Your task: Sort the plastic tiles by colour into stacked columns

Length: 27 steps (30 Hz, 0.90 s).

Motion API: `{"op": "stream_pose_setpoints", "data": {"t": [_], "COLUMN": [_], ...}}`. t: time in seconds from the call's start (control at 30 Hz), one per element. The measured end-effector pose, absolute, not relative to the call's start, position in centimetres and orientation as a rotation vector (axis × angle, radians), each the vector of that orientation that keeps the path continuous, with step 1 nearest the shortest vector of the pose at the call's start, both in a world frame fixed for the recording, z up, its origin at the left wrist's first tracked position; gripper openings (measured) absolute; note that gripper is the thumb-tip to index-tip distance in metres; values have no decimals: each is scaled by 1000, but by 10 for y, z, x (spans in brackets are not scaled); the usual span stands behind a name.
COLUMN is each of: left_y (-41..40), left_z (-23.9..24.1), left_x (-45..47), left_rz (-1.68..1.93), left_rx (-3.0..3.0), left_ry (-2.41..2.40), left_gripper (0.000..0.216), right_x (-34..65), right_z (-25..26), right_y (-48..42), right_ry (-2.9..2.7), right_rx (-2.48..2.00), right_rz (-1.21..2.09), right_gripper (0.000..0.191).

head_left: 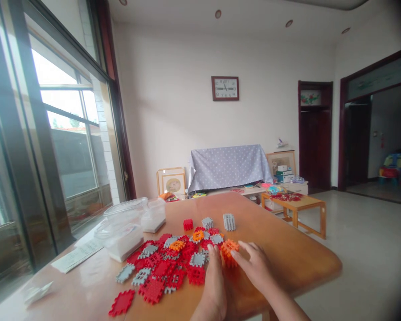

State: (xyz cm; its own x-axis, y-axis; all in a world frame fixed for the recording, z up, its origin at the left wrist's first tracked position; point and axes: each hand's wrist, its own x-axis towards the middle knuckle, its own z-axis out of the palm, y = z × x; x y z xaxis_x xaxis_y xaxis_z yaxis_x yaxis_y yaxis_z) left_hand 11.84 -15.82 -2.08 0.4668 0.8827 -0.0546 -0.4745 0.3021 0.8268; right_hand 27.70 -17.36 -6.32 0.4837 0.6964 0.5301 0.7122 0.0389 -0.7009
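A stack of orange interlocking plastic tiles [229, 253] stands on the table between my two hands. My right hand [255, 264] is just to its right, fingers spread, the thumb tip at the stack's edge; whether it presses on it I cannot tell. On the other side, my left hand [215, 278] is seen edge-on with its fingers stretched forward, beside a loose pile of red tiles [162, 269] and grey tiles [141, 276]. Two orange tiles [177, 245] lie on that pile. Behind it stand a small red stack [188, 224] and two grey stacks [229, 222].
Clear plastic containers [120, 236] stand at the table's left, near a printed sheet [77, 255] and a crumpled wrapper [38, 293]. The wooden table [287, 254] has its edge close to my right arm. A low wooden table [297, 205] is beyond, by a cloth-covered object [229, 167].
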Motion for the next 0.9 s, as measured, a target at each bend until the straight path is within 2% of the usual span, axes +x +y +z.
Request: {"op": "stream_pose_setpoints", "data": {"t": [0.3,0.67,0.9], "left_y": [-153,-152,-151], "left_z": [-31,-24,-21], "left_x": [129,130,130], "left_rz": [956,890,851], "left_rx": [901,913,941], "left_ry": [570,509,377], "left_gripper": [88,81,83], "right_x": [275,266,262], "right_z": [-66,-74,-61], "right_y": [-178,-176,-182], "right_ry": [-1072,-1086,-976], "right_rx": [-1481,-1452,-1425], "right_rz": [408,441,550], "right_gripper": [58,61,69]}}
